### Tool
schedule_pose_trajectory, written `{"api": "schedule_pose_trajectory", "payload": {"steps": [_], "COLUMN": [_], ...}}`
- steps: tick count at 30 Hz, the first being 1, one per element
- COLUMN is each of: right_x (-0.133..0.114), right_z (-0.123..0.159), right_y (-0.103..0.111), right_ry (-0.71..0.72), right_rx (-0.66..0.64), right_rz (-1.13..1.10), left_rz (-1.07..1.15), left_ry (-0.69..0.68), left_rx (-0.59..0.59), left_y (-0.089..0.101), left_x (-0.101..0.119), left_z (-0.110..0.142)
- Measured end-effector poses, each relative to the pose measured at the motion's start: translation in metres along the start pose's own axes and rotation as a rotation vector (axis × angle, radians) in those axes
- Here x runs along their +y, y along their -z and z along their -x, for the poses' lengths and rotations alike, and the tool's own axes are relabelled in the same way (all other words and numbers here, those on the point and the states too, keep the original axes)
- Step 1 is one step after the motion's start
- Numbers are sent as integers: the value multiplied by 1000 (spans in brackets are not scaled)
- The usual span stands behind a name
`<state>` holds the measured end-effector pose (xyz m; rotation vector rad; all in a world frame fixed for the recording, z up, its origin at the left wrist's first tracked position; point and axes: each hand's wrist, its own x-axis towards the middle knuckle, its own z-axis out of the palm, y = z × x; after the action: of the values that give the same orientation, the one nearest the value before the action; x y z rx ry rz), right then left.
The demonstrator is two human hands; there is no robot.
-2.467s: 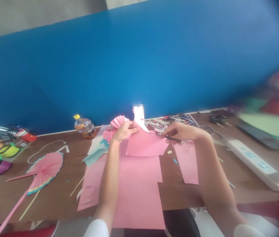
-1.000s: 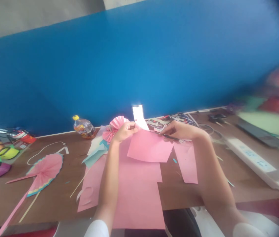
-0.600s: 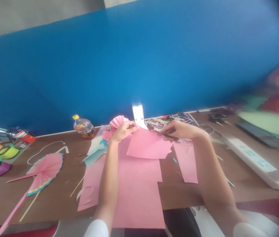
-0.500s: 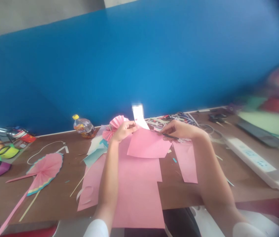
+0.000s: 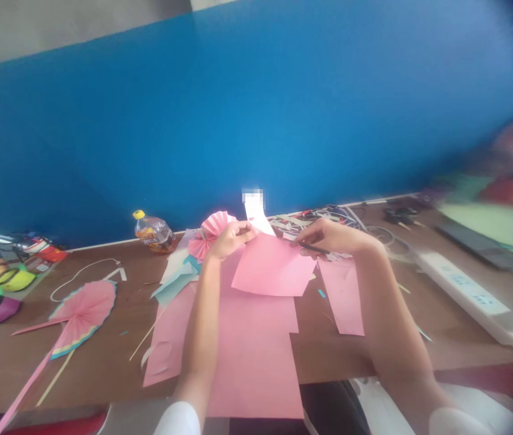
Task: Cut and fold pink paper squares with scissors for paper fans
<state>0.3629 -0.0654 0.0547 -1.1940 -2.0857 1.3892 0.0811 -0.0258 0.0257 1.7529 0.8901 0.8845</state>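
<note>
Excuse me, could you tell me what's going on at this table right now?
A person is holding a pink paper sheet above a larger pink sheet on a wooden table. The left hand pinches its top edge beside a white paper strip; the right hand grips a slim black tool at the sheet's corner.

Power strip [image 5: 462,300] right of pink paper [image 5: 274,266]

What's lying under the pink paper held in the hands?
A larger pink paper sheet lies below the held pink piece, on the wooden table; the part directly beneath is hidden.
</note>
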Motion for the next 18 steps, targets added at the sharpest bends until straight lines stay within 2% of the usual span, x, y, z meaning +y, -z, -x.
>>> {"api": "schedule_pose_trajectory", "payload": {"steps": [11,18], "right_x": [6,1], "right_z": [-4,-3], "right_y": [-1,-2], "right_ry": [25,40], "right_rx": [11,-6], "right_rz": [-40,-14], "left_rz": [-18,2], "left_ry": [-26,-56], "left_rx": [21,6], "left_y": [-1,4], "left_x": [-5,-6], "left_z": [-3,-2]}}
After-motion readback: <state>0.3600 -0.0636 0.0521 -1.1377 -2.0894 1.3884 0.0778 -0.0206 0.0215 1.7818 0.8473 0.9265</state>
